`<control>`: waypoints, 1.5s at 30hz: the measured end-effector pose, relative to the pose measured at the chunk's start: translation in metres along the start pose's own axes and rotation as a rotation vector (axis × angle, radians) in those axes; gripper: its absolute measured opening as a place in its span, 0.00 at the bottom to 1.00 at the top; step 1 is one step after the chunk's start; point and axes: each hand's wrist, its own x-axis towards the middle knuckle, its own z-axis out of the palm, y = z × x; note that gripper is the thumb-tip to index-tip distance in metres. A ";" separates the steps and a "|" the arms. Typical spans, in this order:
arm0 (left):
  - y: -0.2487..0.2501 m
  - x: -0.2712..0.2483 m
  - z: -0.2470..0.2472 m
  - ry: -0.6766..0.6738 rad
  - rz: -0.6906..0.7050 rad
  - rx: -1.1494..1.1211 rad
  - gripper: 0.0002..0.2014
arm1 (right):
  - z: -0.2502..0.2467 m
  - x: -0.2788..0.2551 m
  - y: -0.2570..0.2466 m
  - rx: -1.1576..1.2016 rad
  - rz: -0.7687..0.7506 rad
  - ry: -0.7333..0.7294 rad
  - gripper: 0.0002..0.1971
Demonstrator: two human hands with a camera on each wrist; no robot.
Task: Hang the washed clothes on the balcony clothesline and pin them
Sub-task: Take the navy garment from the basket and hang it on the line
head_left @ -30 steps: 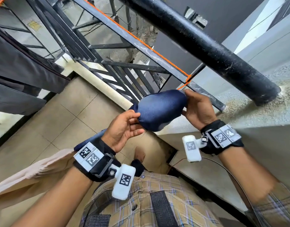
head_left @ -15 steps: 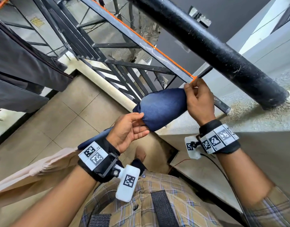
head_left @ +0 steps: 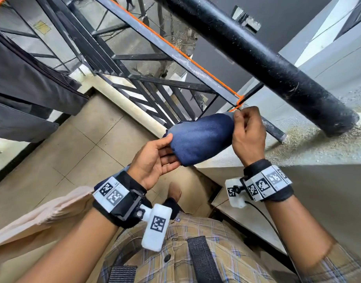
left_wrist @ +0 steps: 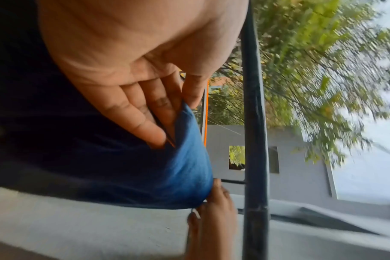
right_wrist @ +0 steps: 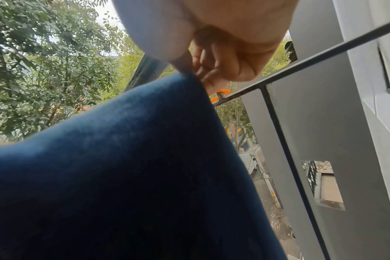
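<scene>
A dark blue cloth (head_left: 200, 139) is stretched between both hands just below the orange clothesline (head_left: 175, 48), which runs along the top rail of the balcony railing. My left hand (head_left: 169, 149) pinches the cloth's left edge, thumb on top and fingers beneath. My right hand (head_left: 237, 116) pinches the cloth's upper right corner right beside the line's knot (head_left: 239, 103). In the left wrist view the left hand's fingers (left_wrist: 145, 109) clamp the blue cloth (left_wrist: 167, 167). In the right wrist view the right hand (right_wrist: 223, 61) grips the cloth (right_wrist: 122, 167) near the knot (right_wrist: 220, 93). No clothespin shows.
A thick black pipe (head_left: 257, 58) slants overhead, ending at a rough concrete ledge (head_left: 318, 144). The metal railing (head_left: 155, 86) is ahead. Dark grey clothes (head_left: 22, 88) hang at left. A beige garment (head_left: 32, 221) drapes by my left forearm. A tiled floor (head_left: 83, 150) lies below.
My right hand moved from the cloth's side up to its top corner by the knot. The bunched cloth has been drawn out flatter, and the left hand shifted slightly right.
</scene>
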 end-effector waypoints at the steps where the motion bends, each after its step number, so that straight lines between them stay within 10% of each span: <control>1: 0.000 0.000 0.000 -0.014 -0.006 -0.035 0.07 | 0.000 0.002 -0.001 -0.008 0.014 0.017 0.05; 11: 0.003 0.008 0.007 -0.053 0.111 -0.060 0.06 | 0.002 0.015 -0.006 -0.028 -0.021 0.023 0.12; 22: -0.008 0.018 -0.004 -0.023 0.170 0.417 0.05 | 0.004 0.017 0.004 -0.034 0.046 -0.072 0.08; 30: 0.011 0.011 -0.010 0.305 0.433 1.472 0.23 | 0.009 -0.008 0.028 0.185 0.184 -0.416 0.05; 34: 0.030 0.007 -0.002 0.429 0.587 1.587 0.19 | 0.002 -0.006 0.023 0.232 0.144 -0.458 0.05; 41: 0.028 0.038 0.044 -0.140 0.956 1.591 0.26 | 0.000 -0.002 0.014 0.393 0.015 -0.375 0.04; 45: 0.023 0.046 0.055 -0.108 1.095 1.426 0.16 | -0.002 0.004 0.019 0.371 0.022 -0.286 0.06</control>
